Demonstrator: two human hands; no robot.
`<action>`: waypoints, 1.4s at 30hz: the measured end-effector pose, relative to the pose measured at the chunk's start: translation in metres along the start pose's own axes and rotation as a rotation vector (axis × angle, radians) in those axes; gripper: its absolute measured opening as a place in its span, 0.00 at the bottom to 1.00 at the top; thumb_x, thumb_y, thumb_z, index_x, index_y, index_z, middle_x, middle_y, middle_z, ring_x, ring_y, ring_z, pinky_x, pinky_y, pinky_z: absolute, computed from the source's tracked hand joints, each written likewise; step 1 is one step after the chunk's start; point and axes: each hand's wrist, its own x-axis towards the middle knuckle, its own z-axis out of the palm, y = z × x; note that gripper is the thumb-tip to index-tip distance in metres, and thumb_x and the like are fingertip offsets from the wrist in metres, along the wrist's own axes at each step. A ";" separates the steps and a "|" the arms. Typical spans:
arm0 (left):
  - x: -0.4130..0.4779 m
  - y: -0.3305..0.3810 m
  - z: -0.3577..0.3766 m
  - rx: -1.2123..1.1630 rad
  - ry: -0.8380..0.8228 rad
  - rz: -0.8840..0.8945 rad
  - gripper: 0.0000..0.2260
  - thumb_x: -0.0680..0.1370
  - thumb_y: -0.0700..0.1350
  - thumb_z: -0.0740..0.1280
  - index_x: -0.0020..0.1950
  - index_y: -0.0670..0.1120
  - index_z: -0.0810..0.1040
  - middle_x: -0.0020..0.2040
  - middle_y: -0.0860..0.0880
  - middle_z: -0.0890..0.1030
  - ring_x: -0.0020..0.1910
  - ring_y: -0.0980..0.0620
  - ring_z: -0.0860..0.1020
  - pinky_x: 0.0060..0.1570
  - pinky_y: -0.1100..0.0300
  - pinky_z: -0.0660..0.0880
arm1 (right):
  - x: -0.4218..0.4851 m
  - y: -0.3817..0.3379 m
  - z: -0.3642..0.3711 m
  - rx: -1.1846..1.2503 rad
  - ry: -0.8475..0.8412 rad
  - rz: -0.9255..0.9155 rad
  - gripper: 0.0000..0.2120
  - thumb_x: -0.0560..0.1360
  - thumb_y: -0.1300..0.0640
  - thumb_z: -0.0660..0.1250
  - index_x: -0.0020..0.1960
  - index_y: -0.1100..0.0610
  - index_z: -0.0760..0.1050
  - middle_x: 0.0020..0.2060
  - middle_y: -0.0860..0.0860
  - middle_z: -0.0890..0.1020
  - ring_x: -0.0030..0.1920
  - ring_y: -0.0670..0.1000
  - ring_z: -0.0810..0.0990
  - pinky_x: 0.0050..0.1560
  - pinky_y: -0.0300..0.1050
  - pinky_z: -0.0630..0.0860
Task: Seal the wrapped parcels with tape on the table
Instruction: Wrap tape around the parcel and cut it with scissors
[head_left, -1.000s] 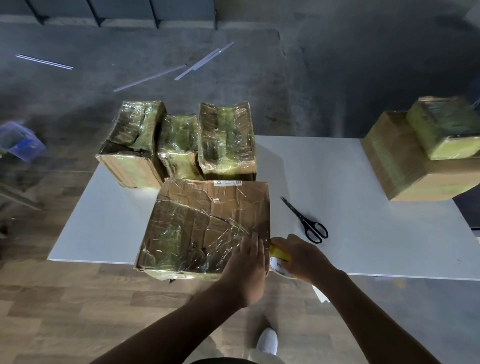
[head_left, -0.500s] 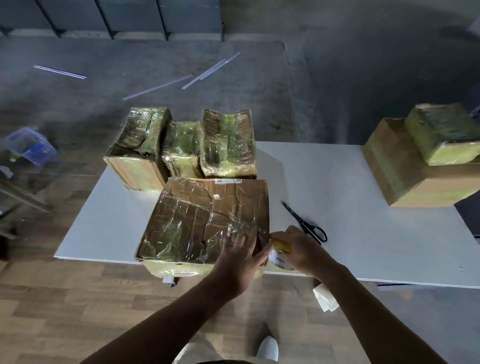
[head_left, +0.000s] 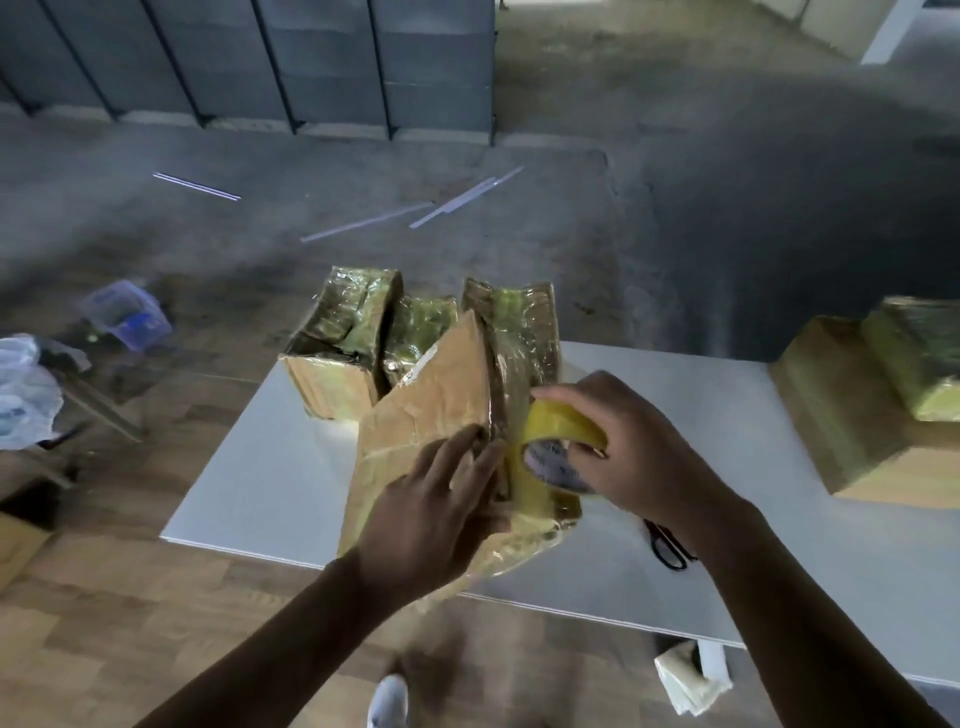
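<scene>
Three wrapped parcels (head_left: 421, 332) stand in a row at the far left of the table (head_left: 249, 467). Just near of them a fourth, bigger parcel (head_left: 431, 405) is tipped up on edge, its low end hanging over the table's near rim. The left hand (head_left: 431, 514) lies against its cardboard face, fingers straight and pressing, propping it. Right of that, a yellow strip runs from the parcel's right side to the roll (head_left: 558, 441), which the right hand (head_left: 644, 457) grips with curled fingers. Scissors (head_left: 670, 545) lie partly hidden under that wrist, and a stack (head_left: 857, 441) of two parcels sits at the far right. The likely trouble is that the parcel is steadied by one flat hand only (no real grip). A hard tug on the roll could slide it off the rim, and slack could let the strip crease or stick to itself.
</scene>
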 end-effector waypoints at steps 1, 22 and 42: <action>0.001 -0.005 -0.005 -0.018 0.052 -0.037 0.28 0.77 0.61 0.61 0.71 0.45 0.65 0.66 0.41 0.72 0.56 0.43 0.76 0.32 0.55 0.78 | 0.009 -0.007 -0.005 0.001 0.016 -0.024 0.28 0.73 0.60 0.68 0.69 0.42 0.68 0.55 0.44 0.71 0.53 0.42 0.72 0.47 0.30 0.70; -0.019 -0.110 -0.035 -0.138 0.174 0.113 0.35 0.69 0.62 0.73 0.67 0.42 0.72 0.64 0.44 0.76 0.70 0.44 0.69 0.66 0.53 0.70 | 0.074 -0.035 0.004 0.007 -0.093 -0.231 0.27 0.70 0.55 0.60 0.68 0.40 0.68 0.53 0.47 0.77 0.50 0.46 0.76 0.49 0.39 0.74; -0.036 -0.049 -0.048 0.207 -0.194 -0.081 0.51 0.61 0.62 0.78 0.75 0.39 0.61 0.73 0.39 0.67 0.72 0.41 0.66 0.68 0.45 0.67 | 0.067 -0.048 0.028 -0.025 -0.198 -0.240 0.28 0.70 0.60 0.67 0.67 0.40 0.71 0.47 0.42 0.71 0.44 0.43 0.74 0.41 0.29 0.69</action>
